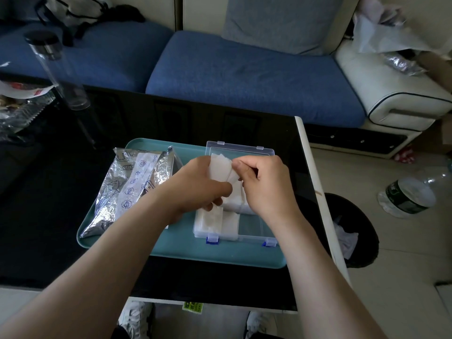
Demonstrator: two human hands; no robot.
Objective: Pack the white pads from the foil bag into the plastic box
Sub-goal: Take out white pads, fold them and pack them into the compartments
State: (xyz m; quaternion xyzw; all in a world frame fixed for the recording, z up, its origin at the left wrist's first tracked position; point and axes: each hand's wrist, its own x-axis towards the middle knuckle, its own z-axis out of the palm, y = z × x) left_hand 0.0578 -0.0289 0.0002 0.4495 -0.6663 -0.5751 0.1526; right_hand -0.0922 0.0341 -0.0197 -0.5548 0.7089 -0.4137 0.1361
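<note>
Above the box (pixel 254 237), right of the bag (pixel 132 187), the left hand (pixel 203 184) grips a stack of pads (pixel 221 170) and the right hand (pixel 265 187) pinches one; soft and light, they likely handle best by the edges.

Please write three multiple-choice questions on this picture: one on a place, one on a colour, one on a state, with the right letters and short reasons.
1. Where is the foil bag? A under the tray; B on the tray, left of the plastic box; C inside the box.
2. The box's latches are: A red; B green; C blue.
3. The left hand and right hand: A both hold white pads; B both lie flat; C one lifts the bag.
Key: 1 B, it lies on the teal tray beside the box. 2 C, both front latches show blue. 3 A, both grip pads over the box.
</note>
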